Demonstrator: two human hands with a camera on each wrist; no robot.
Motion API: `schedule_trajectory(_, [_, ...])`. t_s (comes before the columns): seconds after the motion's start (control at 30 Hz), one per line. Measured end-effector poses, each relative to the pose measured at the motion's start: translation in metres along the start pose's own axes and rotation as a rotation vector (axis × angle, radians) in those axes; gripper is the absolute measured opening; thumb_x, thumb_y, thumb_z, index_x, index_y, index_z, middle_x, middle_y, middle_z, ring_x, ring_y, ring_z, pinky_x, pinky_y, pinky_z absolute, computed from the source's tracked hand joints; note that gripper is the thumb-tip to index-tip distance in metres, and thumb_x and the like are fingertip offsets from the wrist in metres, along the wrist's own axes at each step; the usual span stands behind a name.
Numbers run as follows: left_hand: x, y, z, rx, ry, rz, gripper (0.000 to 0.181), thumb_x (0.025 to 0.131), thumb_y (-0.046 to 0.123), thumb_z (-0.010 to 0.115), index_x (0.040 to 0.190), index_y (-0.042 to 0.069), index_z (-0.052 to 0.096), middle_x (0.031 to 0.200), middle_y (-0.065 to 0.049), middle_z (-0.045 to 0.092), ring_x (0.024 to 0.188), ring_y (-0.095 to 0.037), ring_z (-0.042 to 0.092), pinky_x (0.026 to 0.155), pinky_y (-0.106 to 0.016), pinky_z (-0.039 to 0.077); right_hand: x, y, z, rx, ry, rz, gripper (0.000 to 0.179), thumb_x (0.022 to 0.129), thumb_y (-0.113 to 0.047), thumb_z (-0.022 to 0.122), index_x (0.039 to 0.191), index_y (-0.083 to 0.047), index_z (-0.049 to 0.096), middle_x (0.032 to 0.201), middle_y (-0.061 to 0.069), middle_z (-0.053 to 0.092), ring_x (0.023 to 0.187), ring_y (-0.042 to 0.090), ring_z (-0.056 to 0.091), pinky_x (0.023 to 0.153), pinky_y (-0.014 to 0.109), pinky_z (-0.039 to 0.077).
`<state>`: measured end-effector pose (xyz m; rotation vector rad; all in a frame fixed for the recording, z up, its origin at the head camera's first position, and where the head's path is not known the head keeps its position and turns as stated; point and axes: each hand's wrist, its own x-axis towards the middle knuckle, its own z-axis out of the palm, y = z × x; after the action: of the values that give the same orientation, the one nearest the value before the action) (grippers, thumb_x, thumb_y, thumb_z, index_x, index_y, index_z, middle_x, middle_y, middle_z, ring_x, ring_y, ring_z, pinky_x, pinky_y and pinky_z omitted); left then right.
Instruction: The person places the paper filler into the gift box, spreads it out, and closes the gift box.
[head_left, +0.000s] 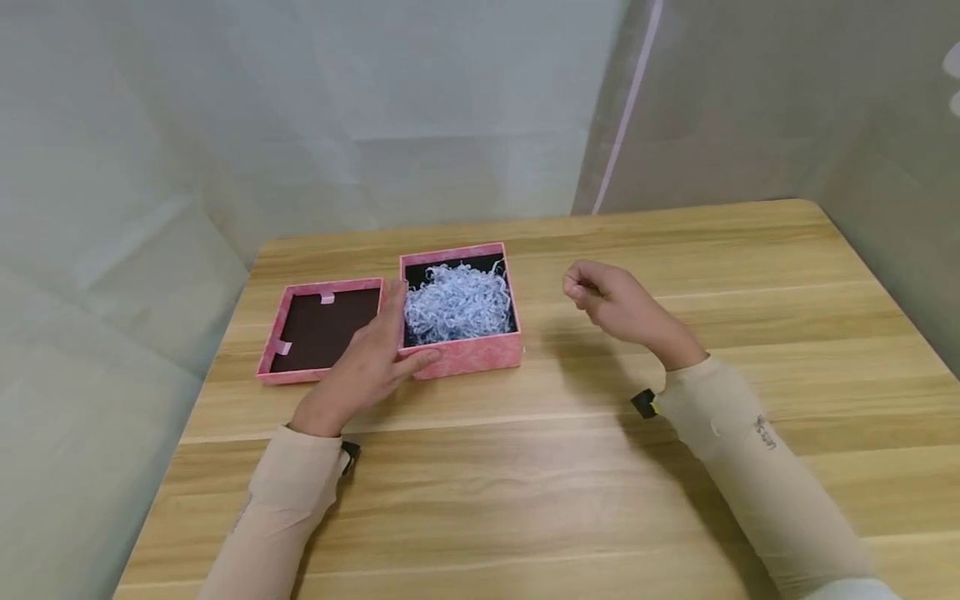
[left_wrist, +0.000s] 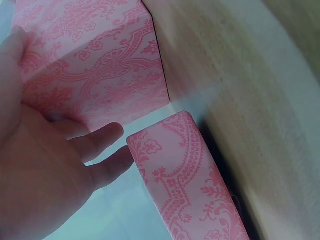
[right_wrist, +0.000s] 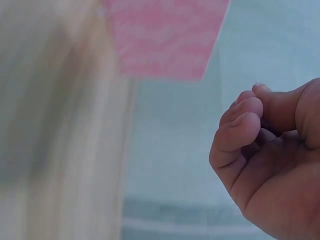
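Note:
A pink patterned box (head_left: 468, 357) stands on the table, filled with pale blue shredded paper (head_left: 459, 304) over a black inside. My left hand (head_left: 360, 362) rests against its left side, thumb along the front wall. In the left wrist view its fingers (left_wrist: 100, 140) extend loosely between the box (left_wrist: 95, 65) and the pink lid (left_wrist: 182, 175). To the right of the box, my right hand (head_left: 618, 302) hovers above the table with fingers curled and thumb tip meeting them. The right wrist view shows those fingers (right_wrist: 240, 132) bent, with no clear object between them.
The lid (head_left: 322, 333) lies inside-up left of the box, its dark inside showing two small pink tabs. Wood-grain table (head_left: 525, 500) stretches in front and to the right. Pale sheeting (head_left: 450, 108) hangs behind the table's far edge.

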<state>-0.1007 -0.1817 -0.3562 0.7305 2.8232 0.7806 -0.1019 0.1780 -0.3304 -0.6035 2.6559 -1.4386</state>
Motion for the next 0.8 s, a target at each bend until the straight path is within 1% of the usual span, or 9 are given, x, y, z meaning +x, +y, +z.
schedule_trajectory(0.1, [-0.001,-0.001,0.001,-0.005,0.002,0.000,0.109,0.096,0.051,0.065,0.161,0.014,-0.015,0.167,-0.007,-0.013,0.152,-0.037,0.008,0.116,-0.060,0.017,0.016,-0.018,0.017,-0.056,-0.002,-0.076,0.014,0.102,0.003,0.051,0.091,-0.002,0.056,0.077,0.007,0.049,0.066,0.020,0.046,0.061,0.032,0.039])
schedule_trajectory(0.2, [-0.001,-0.001,0.001,-0.007,0.005,0.001,0.109,0.095,0.053,0.064,0.161,0.015,-0.015,0.167,-0.006,-0.013,0.152,-0.036,0.008,0.116,-0.061,0.018,0.029,-0.030,0.032,-0.125,-0.014,-0.141,0.014,0.100,0.005,0.053,0.090,-0.003,0.058,0.078,0.006,0.052,0.071,0.020,0.048,0.066,0.035,0.040])
schedule_trajectory(0.3, [-0.002,0.000,0.000,-0.002,0.007,0.002,0.109,0.095,0.054,0.064,0.161,0.015,-0.014,0.167,-0.006,-0.012,0.152,-0.036,0.009,0.116,-0.059,0.018,0.038,-0.038,0.044,-0.195,-0.037,-0.197,0.017,0.102,0.003,0.054,0.087,-0.005,0.057,0.078,0.005,0.051,0.073,0.021,0.048,0.070,0.036,0.040])
schedule_trajectory(0.37, [0.000,0.002,0.000,-0.002,0.004,0.008,0.109,0.095,0.053,0.064,0.161,0.015,-0.014,0.168,-0.007,-0.011,0.151,-0.036,0.010,0.116,-0.058,0.019,0.040,-0.042,0.047,-0.238,-0.047,-0.225,0.020,0.102,0.002,0.054,0.084,-0.006,0.054,0.079,0.005,0.049,0.075,0.021,0.047,0.072,0.037,0.039])
schedule_trajectory(0.43, [0.002,0.004,0.001,-0.001,-0.001,0.012,0.109,0.095,0.052,0.064,0.161,0.014,-0.014,0.168,-0.008,-0.010,0.151,-0.036,0.011,0.116,-0.058,0.019,0.040,-0.045,0.048,-0.271,-0.052,-0.236,0.020,0.102,0.001,0.055,0.083,-0.006,0.056,0.080,0.004,0.052,0.076,0.021,0.050,0.074,0.036,0.042])
schedule_trajectory(0.5, [0.003,0.006,0.001,-0.001,-0.006,0.012,0.109,0.096,0.053,0.063,0.161,0.013,-0.014,0.168,-0.009,-0.009,0.151,-0.036,0.010,0.117,-0.057,0.019,0.039,-0.047,0.048,-0.286,-0.057,-0.244,0.019,0.100,0.003,0.055,0.085,-0.005,0.062,0.082,0.005,0.059,0.079,0.021,0.055,0.078,0.036,0.047])
schedule_trajectory(0.63, [0.005,0.006,0.000,-0.003,-0.015,0.001,0.108,0.096,0.056,0.061,0.161,0.014,-0.014,0.167,-0.007,-0.011,0.152,-0.035,0.009,0.117,-0.057,0.018,0.039,-0.047,0.046,-0.283,-0.057,-0.239,0.017,0.099,0.004,0.058,0.097,-0.003,0.074,0.095,0.007,0.071,0.087,0.021,0.064,0.085,0.040,0.052])
schedule_trajectory(0.7, [0.004,0.006,-0.001,-0.002,-0.015,0.002,0.108,0.096,0.056,0.062,0.161,0.013,-0.014,0.167,-0.007,-0.012,0.152,-0.034,0.009,0.117,-0.057,0.018,0.039,-0.047,0.045,-0.268,-0.055,-0.218,0.014,0.098,0.002,0.061,0.098,-0.004,0.074,0.095,0.006,0.071,0.085,0.020,0.063,0.082,0.039,0.052])
schedule_trajectory(0.8, [0.004,0.005,-0.001,0.001,-0.015,-0.001,0.109,0.096,0.055,0.062,0.161,0.013,-0.014,0.167,-0.007,-0.013,0.152,-0.034,0.009,0.117,-0.056,0.018,0.038,-0.048,0.043,-0.243,-0.054,-0.184,0.009,0.097,-0.001,0.066,0.094,-0.007,0.072,0.089,0.002,0.068,0.080,0.018,0.059,0.075,0.037,0.050])
